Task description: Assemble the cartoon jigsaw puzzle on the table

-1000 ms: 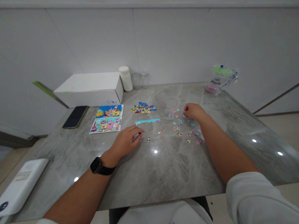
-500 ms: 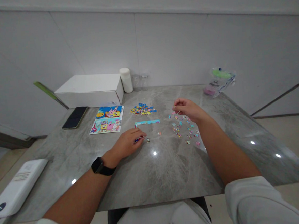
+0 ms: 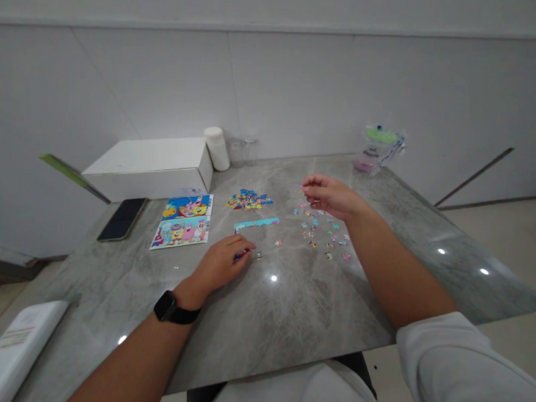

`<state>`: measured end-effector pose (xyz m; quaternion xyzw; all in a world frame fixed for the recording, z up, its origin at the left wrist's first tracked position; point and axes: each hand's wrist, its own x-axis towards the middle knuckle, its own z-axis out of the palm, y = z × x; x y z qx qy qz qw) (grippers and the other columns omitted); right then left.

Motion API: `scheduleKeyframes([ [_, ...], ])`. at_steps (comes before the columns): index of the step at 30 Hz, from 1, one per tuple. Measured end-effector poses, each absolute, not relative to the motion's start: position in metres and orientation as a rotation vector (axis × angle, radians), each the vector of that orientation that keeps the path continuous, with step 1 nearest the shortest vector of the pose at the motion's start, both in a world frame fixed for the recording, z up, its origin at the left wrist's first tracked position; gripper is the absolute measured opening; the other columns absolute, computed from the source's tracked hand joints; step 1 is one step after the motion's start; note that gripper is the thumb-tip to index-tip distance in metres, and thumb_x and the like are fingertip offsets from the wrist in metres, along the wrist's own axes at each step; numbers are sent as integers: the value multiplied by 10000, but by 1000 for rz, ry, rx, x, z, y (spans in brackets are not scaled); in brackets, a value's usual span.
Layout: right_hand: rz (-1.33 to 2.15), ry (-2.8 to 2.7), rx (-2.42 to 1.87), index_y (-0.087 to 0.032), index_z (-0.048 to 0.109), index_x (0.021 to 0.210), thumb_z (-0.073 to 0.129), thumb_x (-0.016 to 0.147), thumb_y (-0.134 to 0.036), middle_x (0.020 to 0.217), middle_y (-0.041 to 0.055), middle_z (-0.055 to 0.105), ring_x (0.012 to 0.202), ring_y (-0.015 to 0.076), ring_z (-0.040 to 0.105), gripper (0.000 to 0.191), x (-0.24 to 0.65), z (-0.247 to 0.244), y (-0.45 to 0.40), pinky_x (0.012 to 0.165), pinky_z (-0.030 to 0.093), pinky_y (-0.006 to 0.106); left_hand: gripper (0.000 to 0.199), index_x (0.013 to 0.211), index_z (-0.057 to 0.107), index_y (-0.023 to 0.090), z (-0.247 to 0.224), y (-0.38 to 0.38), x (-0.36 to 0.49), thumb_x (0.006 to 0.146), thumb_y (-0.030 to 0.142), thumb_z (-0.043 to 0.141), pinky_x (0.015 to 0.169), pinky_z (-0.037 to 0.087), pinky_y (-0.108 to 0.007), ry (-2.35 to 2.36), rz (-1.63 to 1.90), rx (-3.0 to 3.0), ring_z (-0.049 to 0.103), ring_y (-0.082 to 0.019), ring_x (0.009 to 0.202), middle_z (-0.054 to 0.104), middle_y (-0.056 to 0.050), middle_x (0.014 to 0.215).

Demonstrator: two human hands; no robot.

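Below a joined light-blue puzzle strip (image 3: pixel 257 224), my left hand (image 3: pixel 224 260) rests on the table, fingers curled round dark and red puzzle pieces. Two loose pieces lie just right of it, one a pale piece (image 3: pixel 278 243). My right hand (image 3: pixel 329 195) is pinched above the top of the scattered puzzle pieces (image 3: pixel 328 236); a small pinkish piece seems to be at its fingertips. Farther back lies a pile of blue and yellow pieces (image 3: pixel 248 200). Two cartoon picture cards (image 3: pixel 181 231) lie to the left.
A black phone (image 3: pixel 122 220) and a white box (image 3: pixel 149 166) stand at the back left, beside a white bottle (image 3: pixel 217 149) and two clear glasses (image 3: pixel 242 152). A plastic bag (image 3: pixel 378 150) sits back right. A white device (image 3: pixel 24 350) lies front left.
The whole view has shifted slightly, moving the scene left. My right hand has lifted a little, its lower fingers more spread. My left hand stays on its pieces.
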<state>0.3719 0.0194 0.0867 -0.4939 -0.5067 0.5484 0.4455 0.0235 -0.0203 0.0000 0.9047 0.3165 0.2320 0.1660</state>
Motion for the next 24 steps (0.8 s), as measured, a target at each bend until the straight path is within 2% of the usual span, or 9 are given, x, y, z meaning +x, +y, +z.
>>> scheduleKeyframes([
  [3,1296,-1309,-1270,-239,679,1005,877,681,-378,799,-50,605,679,104,542,404,375,88,20,651,456,250,193,1103,729,228,1,-20,24,1042,243,546,920,564,-346,896,663,2569,714,-208,1000,749,-63,1055],
  [8,1057,-1460,-1408,-218,653,916,784,752,-322,777,-24,642,674,119,568,233,383,81,27,612,422,235,198,1114,729,224,0,-20,23,1047,262,545,926,567,-347,907,655,2562,717,-209,1000,755,-63,1069],
  [13,965,-1904,-1600,-189,683,838,704,803,-191,732,-15,676,679,135,603,41,369,49,33,632,432,235,219,1115,728,230,-1,-19,23,1057,299,529,958,572,-361,900,658,2561,721,-215,1016,764,-57,1083],
  [16,886,-2203,-1744,-182,738,867,702,821,-137,802,1,741,736,145,649,74,350,32,30,657,429,229,220,1111,731,242,-2,-18,22,1055,315,531,965,575,-365,896,660,2547,725,-215,1014,770,-46,1074],
  [24,651,-2444,-1899,-217,814,991,733,906,-218,1033,43,825,934,186,727,118,328,24,18,746,451,237,240,1123,738,254,-7,-16,21,1057,349,528,999,580,-387,929,630,2538,724,-224,1050,772,-44,1095],
])
